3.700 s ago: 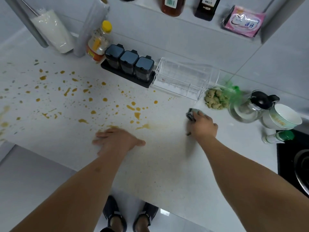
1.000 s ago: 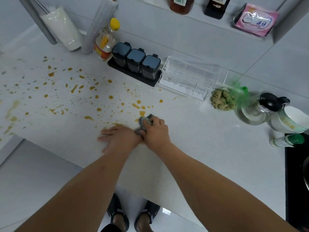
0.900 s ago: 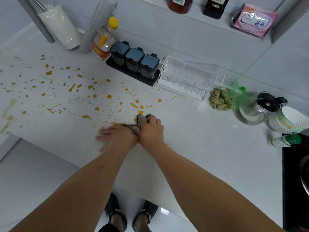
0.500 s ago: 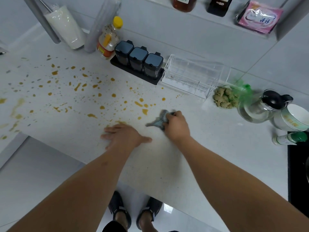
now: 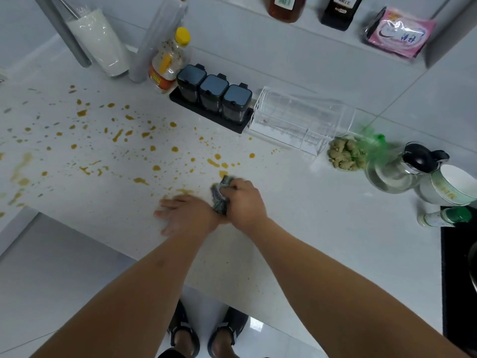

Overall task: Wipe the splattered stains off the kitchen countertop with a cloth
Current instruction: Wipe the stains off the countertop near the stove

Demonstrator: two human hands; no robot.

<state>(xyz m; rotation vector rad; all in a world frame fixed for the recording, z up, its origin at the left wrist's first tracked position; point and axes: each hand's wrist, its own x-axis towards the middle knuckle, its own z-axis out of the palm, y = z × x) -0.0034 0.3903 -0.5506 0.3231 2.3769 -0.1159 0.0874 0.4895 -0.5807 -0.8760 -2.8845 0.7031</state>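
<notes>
Orange-brown splattered stains cover the left and middle of the white speckled countertop. My right hand grips a bunched grey patterned cloth and presses it on the counter at the right edge of the stains. My left hand lies flat on the counter with straight fingers, just left of the cloth and touching my right hand.
Along the back wall stand three dark seasoning jars on a tray, a yellow-capped bottle, a clear plastic box, ginger, a glass kettle and a white bowl. A black stovetop is at the right edge.
My right hand has swept the cloth back left from the middle of the counter until it meets my left hand. The left hand has stayed flat in place.
</notes>
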